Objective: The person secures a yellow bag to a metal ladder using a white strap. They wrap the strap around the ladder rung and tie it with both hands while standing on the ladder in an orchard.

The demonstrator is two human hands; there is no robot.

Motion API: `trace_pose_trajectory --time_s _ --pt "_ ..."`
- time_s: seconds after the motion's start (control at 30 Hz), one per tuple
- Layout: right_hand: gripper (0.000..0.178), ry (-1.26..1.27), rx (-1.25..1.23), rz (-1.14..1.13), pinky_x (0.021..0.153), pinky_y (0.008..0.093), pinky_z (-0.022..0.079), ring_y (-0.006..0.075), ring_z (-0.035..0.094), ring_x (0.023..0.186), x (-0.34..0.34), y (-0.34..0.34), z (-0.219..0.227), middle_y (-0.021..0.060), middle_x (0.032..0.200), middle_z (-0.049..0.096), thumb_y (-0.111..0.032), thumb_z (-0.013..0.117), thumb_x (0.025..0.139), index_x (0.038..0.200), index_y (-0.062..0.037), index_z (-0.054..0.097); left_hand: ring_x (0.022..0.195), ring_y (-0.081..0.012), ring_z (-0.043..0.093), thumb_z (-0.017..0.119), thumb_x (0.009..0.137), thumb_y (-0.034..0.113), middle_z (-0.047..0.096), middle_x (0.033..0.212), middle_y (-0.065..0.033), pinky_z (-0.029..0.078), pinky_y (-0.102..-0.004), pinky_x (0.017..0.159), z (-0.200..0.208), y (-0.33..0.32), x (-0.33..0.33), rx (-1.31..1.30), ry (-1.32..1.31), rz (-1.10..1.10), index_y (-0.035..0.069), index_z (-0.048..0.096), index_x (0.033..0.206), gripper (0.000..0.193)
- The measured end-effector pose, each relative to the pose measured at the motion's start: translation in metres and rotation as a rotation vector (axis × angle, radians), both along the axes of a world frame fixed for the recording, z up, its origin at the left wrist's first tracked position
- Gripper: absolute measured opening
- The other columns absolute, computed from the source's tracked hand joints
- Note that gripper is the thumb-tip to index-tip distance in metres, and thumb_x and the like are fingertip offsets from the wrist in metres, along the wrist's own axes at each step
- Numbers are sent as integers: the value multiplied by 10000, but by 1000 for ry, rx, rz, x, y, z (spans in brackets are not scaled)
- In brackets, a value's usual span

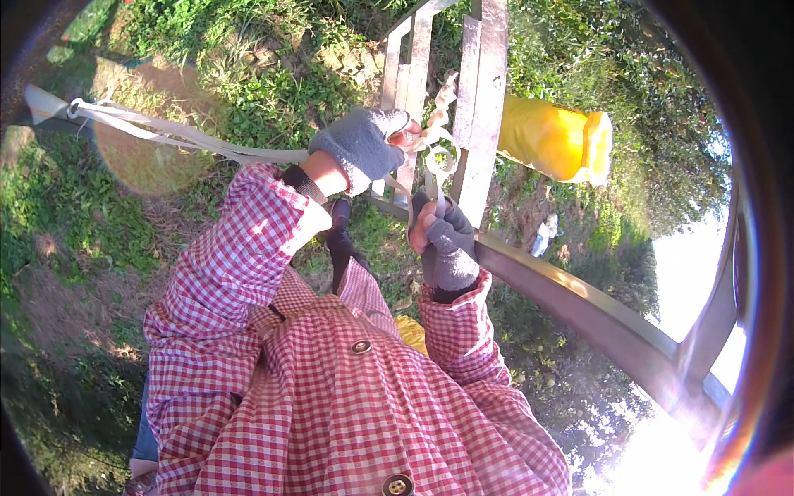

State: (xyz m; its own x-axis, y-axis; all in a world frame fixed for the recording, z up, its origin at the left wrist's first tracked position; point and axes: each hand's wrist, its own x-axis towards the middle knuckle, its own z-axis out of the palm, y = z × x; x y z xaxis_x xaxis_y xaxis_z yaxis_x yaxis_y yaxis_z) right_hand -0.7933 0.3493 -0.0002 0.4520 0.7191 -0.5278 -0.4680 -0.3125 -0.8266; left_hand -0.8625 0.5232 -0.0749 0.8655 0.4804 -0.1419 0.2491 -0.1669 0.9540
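My left hand [360,147], in a grey fingerless glove, is closed on pale flat strips. From its fingertips a knotted, braided-looking length of strip [442,103] sticks up and away. Long white strips [198,142] run from this hand to the far left, where they are looped round a bar [45,106]. Lower and to the right, my right hand [447,248], gloved the same way, pinches another part of the pale strip. Between both hands the strip [440,160] forms a small open loop. The fingertips of the right hand are partly hidden.
Just beyond my hands stands a slatted, weathered frame [484,83]. A yellow cloth-like bundle or sack [550,140] lies to its right. A metal rail [579,299] slants down to the right. Grass and weeds [273,83] cover the ground; a small pale object [544,235] lies there.
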Motion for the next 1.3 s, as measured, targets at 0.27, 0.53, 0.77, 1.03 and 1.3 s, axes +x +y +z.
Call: trace_pose_trajectory --time_s 0.27,0.53,0.77,1.03,1.3 --pt "449 364 62 101 399 205 315 50 352 370 -14 -2 22 60 608 543 -344 486 892 1194 -13 464 783 -110 598 600 779 160 639 883 -93 489 -259 671 8 10 5 -376 -45 -72 22 558 1081 334" --pt "342 -62 -196 -175 682 260 433 148 555 738 -23 0 -44 87 868 617 -241 489 884 1092 29 516 728 -275 612 532 780 247 623 801 -142 468 -337 615 -13 17 1 104 258 201 83 593 913 219" --pt "145 -491 207 -241 662 252 417 133 528 709 -28 84 23 80 819 572 -129 496 861 922 -5 539 648 -320 605 578 741 233 622 700 -110 476 -405 573 -17 3 -8 377 389 260 150 588 933 210" --pt "219 -416 -78 -205 660 236 463 131 570 752 11 96 -71 81 883 588 -13 588 795 987 -7 484 629 -325 596 575 771 266 610 714 -149 464 -410 542 9 -3 -11 285 329 267 128 525 1106 365" --pt "93 -219 -165 -311 525 228 473 119 568 579 25 76 -66 77 716 607 -39 558 827 890 28 575 595 -245 599 592 760 234 608 653 -64 461 -368 537 2 -13 -14 251 119 273 125 622 998 263"
